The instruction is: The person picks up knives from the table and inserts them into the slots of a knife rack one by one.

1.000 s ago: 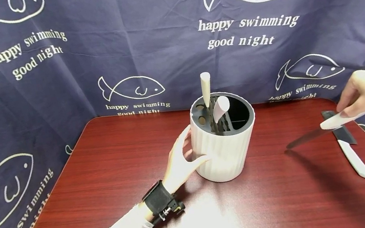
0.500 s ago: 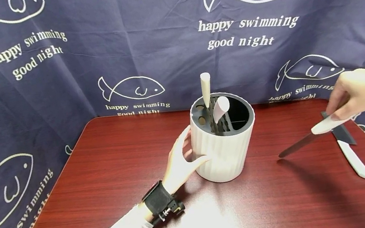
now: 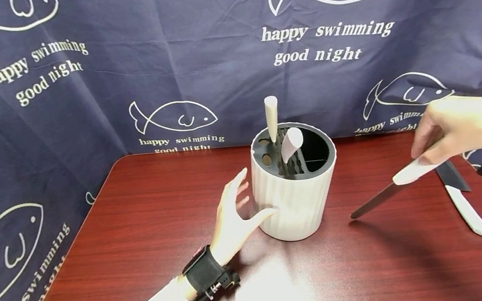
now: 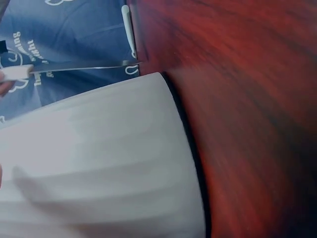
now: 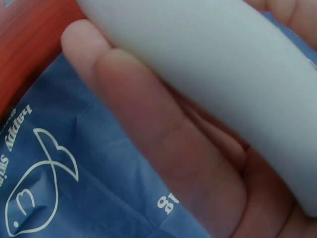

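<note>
A white ribbed knife holder (image 3: 292, 211) with a dark slotted top stands upright on the table. Two white-handled knives are in its slots, one handle (image 3: 272, 118) behind the other handle (image 3: 292, 142). My left hand (image 3: 229, 222) is spread beside the holder, its thumb tip at the front wall and its fingers apart from the left side. To the right, my right hand (image 3: 450, 129) grips the white handle (image 5: 208, 64) of a knife (image 3: 375, 200), blade slanting down leftward, tip close over the table. The holder's wall (image 4: 94, 153) fills much of the left wrist view.
Another white-handled knife (image 3: 470, 215) with a dark, broad blade lies near the right table edge, its far end hidden behind the right hand. The reddish wooden table (image 3: 158, 202) ends at a blue curtain (image 3: 212, 42) printed with fish.
My right hand has carried the knife leftward, toward the holder, its tip dropping lower. The left fingers have drawn off the holder's left side and opened. The holder has stayed in place.
</note>
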`<state>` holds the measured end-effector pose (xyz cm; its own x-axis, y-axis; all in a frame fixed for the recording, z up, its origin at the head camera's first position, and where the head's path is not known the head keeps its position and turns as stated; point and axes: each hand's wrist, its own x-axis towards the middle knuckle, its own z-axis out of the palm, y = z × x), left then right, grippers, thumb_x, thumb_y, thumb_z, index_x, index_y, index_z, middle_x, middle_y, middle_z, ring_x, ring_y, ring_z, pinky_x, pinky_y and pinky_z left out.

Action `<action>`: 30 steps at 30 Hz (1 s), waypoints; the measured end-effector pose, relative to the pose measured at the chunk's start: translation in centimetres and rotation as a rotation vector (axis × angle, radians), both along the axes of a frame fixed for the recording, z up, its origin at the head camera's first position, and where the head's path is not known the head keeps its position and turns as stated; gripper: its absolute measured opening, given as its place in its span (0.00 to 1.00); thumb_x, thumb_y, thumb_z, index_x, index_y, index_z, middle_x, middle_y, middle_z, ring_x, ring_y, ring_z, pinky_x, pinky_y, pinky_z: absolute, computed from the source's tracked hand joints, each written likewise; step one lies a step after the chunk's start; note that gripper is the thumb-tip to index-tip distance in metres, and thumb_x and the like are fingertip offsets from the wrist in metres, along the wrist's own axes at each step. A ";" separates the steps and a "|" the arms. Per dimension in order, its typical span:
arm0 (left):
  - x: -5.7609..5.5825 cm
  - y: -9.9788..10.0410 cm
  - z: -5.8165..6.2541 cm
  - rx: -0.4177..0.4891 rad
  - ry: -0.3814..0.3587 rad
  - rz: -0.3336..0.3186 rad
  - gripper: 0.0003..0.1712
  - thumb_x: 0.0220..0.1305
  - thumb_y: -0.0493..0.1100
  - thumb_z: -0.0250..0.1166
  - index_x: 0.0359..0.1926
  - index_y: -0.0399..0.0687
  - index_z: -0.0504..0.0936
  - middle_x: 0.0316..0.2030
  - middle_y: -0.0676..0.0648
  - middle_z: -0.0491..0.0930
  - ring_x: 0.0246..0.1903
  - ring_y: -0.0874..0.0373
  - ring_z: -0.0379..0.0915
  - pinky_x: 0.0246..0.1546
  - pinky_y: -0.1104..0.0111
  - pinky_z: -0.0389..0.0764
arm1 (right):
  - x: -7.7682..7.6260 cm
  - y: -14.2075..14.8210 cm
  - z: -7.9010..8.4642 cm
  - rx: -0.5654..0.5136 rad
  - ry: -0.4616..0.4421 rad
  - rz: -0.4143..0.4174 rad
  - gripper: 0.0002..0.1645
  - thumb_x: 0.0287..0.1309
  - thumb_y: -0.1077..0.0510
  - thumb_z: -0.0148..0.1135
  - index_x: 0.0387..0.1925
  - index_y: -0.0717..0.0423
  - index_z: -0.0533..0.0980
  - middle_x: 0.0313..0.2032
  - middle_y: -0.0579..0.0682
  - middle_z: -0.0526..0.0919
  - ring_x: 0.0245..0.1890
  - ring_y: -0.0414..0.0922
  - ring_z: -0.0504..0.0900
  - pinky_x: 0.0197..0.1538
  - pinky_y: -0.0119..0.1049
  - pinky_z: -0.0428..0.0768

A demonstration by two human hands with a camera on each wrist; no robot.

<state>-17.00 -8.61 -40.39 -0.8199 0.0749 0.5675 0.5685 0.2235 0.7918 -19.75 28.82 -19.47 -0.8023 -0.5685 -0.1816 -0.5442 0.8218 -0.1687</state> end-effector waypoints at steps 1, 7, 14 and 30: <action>0.1 0.0 0.1 0.002 0.010 0.006 0.52 0.44 0.36 0.79 0.70 0.45 0.63 0.62 0.39 0.68 0.58 0.45 0.72 0.54 0.57 0.80 | 0.0 -0.2 0.0 0.001 -0.004 -0.006 0.08 0.44 0.56 0.76 0.25 0.37 0.85 0.21 0.27 0.82 0.22 0.28 0.75 0.26 0.26 0.76; 0.8 0.1 0.8 0.013 0.066 -0.027 0.49 0.45 0.34 0.79 0.68 0.44 0.65 0.57 0.38 0.69 0.54 0.45 0.73 0.52 0.54 0.81 | 0.2 -1.1 0.3 -0.004 -0.043 0.014 0.08 0.45 0.54 0.75 0.26 0.35 0.84 0.22 0.27 0.82 0.24 0.28 0.76 0.28 0.26 0.77; 2.0 0.4 1.4 -0.032 0.106 -0.048 0.48 0.44 0.33 0.78 0.67 0.43 0.66 0.56 0.40 0.69 0.54 0.48 0.71 0.53 0.59 0.81 | 0.1 -1.9 0.1 -0.032 -0.069 0.045 0.10 0.45 0.57 0.75 0.26 0.35 0.84 0.23 0.30 0.82 0.23 0.29 0.77 0.29 0.26 0.78; 4.1 3.5 3.7 -0.019 0.124 -0.176 0.50 0.42 0.35 0.79 0.67 0.46 0.66 0.54 0.43 0.69 0.52 0.51 0.72 0.50 0.62 0.82 | 0.7 -3.9 0.1 -0.086 -0.186 0.048 0.06 0.47 0.56 0.74 0.30 0.42 0.85 0.26 0.33 0.85 0.28 0.30 0.82 0.34 0.26 0.81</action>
